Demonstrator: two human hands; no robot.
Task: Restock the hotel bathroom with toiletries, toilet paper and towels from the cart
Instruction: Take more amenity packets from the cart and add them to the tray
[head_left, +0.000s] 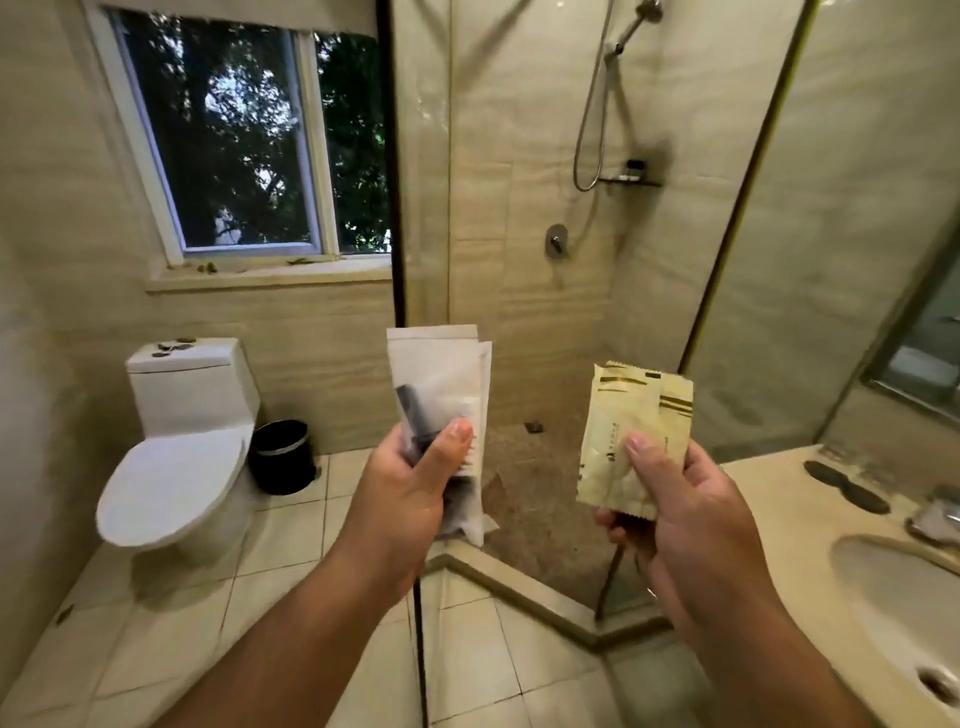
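My left hand grips white toiletry packets held upright, with a dark item showing through the wrapper; my thumb presses on their front. My right hand pinches cream-yellow sachets with gold stripes, thumb on the front and fingers behind. Both hands are raised at chest height in front of the glass shower stall. The cart, toilet paper and towels are out of view.
A white toilet with its lid down stands at the left, a black bin beside it. A beige vanity counter with a sink and tap fills the right. A small shelf hangs in the shower. A window is above the toilet.
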